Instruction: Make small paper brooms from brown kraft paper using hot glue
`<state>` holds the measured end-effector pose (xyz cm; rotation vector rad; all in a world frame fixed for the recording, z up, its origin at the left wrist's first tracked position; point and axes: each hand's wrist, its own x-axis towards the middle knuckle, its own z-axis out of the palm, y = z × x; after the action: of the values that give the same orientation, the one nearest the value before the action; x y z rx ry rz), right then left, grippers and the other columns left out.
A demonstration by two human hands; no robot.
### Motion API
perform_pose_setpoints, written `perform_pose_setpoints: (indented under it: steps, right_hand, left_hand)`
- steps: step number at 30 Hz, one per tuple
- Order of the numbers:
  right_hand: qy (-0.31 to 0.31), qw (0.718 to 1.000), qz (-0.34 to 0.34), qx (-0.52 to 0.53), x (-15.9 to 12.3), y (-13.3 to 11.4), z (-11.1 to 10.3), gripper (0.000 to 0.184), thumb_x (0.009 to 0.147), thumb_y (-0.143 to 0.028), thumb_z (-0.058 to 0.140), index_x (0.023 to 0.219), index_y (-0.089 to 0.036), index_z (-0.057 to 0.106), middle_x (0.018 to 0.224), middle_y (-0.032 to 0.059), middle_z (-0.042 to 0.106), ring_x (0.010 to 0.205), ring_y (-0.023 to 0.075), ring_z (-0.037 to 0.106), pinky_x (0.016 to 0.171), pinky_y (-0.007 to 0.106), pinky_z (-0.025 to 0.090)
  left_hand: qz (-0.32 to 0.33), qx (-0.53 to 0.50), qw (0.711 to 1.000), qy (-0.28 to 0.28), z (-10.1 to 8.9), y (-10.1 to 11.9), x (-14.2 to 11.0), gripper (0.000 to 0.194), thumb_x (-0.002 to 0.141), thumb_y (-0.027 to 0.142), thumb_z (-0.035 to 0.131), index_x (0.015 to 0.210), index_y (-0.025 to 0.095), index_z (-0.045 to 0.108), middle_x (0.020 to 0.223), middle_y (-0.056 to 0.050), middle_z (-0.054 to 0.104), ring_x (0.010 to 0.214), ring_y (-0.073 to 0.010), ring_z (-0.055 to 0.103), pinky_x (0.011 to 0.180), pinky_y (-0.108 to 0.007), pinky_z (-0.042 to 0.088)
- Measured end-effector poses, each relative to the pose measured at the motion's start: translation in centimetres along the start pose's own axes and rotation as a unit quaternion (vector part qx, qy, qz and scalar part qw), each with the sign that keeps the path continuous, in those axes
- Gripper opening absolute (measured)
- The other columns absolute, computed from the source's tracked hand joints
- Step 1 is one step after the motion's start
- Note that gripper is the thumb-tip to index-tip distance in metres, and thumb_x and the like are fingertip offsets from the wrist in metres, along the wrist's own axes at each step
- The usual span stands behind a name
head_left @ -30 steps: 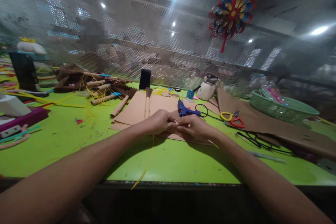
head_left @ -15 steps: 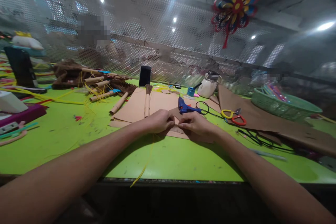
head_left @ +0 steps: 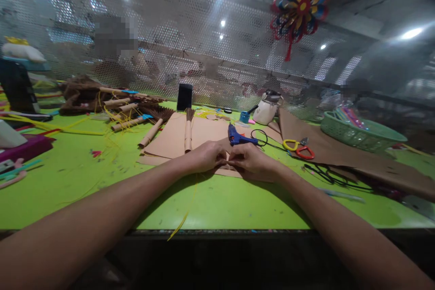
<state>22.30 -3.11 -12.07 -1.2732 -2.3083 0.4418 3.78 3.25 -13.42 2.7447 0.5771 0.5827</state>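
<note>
Over the front edge of the tan paper sheets [head_left: 209,129], my left hand [head_left: 209,156] and my right hand [head_left: 249,158] meet, fingertips almost touching. Both hands are closed in a pinch. What lies between the fingers is too small and covered to make out; a bit of brown paper shows around them. Just beyond my right hand lies a blue glue gun [head_left: 239,137] with a black cord. Left of my left hand, a rolled paper tube with a brown fringed end [head_left: 188,133] rests on the sheets. Another fringed tube [head_left: 151,133] lies further left.
Yellow-and-red-handled scissors [head_left: 299,147] lie on brown paper [head_left: 336,158] at the right, near a green basket [head_left: 367,133]. A phone [head_left: 184,97], a white jar [head_left: 267,108] and more fringed tubes [head_left: 129,122] stand or lie at the back. Yellow strands [head_left: 178,226] hang over the front edge.
The view has shifted slightly, so the scene sits a little further left. My fingertips have drawn closer together over the paper; both hands stay pinched.
</note>
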Motion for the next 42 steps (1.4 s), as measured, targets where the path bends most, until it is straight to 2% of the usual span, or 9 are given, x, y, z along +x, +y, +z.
perform_pose_setpoints:
  steps: [6,10,16,23,31,36,42]
  right_hand:
    - [-0.009,0.992,-0.087,-0.093,-0.2,-0.7,-0.7,0.010,0.078,-0.017,0.055,0.073,-0.013,0.063,0.068,0.0013,0.060,0.058,0.0090,0.045,0.054,0.021,0.029]
    - [-0.013,0.983,-0.113,-0.145,-0.3,-0.5,-1.1,0.009,0.076,-0.016,0.056,0.069,-0.014,0.059,0.065,0.0002,0.057,0.057,0.0086,0.041,0.053,0.021,0.028]
    - [-0.032,0.979,-0.102,-0.173,-0.1,0.5,-1.0,0.011,0.077,-0.018,0.054,0.067,-0.015,0.057,0.066,0.0009,0.056,0.058,0.0094,0.039,0.054,0.022,0.026]
    - [-0.048,0.972,-0.071,-0.217,-0.2,0.5,-1.2,0.008,0.075,-0.019,0.053,0.068,-0.016,0.053,0.070,0.0017,0.054,0.060,0.0103,0.038,0.054,0.023,0.024]
    - [-0.093,0.966,-0.014,-0.239,-0.5,0.3,-1.9,0.005,0.074,-0.020,0.056,0.072,-0.016,0.053,0.071,0.0022,0.054,0.060,0.0112,0.039,0.051,0.023,0.022]
    - [-0.108,0.963,-0.022,-0.245,-0.5,-0.5,-2.4,0.006,0.077,-0.020,0.052,0.074,-0.016,0.053,0.072,0.0040,0.056,0.061,0.0128,0.043,0.052,0.023,0.025]
    - [-0.083,0.954,-0.054,-0.283,-0.8,-1.4,-2.1,0.011,0.080,-0.024,0.052,0.076,-0.016,0.057,0.080,0.0085,0.059,0.069,0.0164,0.049,0.058,0.026,0.030]
  left_hand:
    - [0.030,0.044,0.999,0.006,-0.2,0.5,0.1,0.017,0.082,0.020,0.051,0.074,0.016,0.066,0.074,-0.003,0.063,0.067,-0.0128,0.054,0.062,-0.022,0.037]
    - [0.036,0.059,0.997,0.023,-0.1,0.7,0.0,0.017,0.081,0.018,0.050,0.074,0.016,0.065,0.079,-0.005,0.062,0.070,-0.0132,0.053,0.064,-0.022,0.039]
    - [0.035,0.093,0.995,0.007,-0.3,0.6,-0.3,0.019,0.081,0.019,0.050,0.067,0.014,0.062,0.070,-0.005,0.059,0.065,-0.0129,0.051,0.064,-0.024,0.039]
    - [0.042,0.129,0.991,-0.005,-0.7,0.4,-0.5,0.020,0.079,0.018,0.048,0.065,0.014,0.062,0.068,-0.006,0.059,0.062,-0.0129,0.049,0.062,-0.025,0.038]
    - [0.028,0.197,0.980,-0.001,0.4,-1.2,-0.6,0.016,0.073,0.022,0.050,0.064,0.016,0.063,0.064,-0.005,0.057,0.056,-0.0133,0.046,0.055,-0.027,0.033]
    - [0.029,0.244,0.969,-0.004,0.5,-1.0,-0.6,0.019,0.072,0.022,0.049,0.063,0.015,0.064,0.061,-0.006,0.057,0.052,-0.0132,0.045,0.053,-0.028,0.032]
    - [0.022,0.251,0.968,-0.006,-0.5,0.4,-0.9,0.019,0.070,0.018,0.049,0.061,0.015,0.065,0.058,-0.006,0.056,0.053,-0.0143,0.047,0.054,-0.028,0.034]
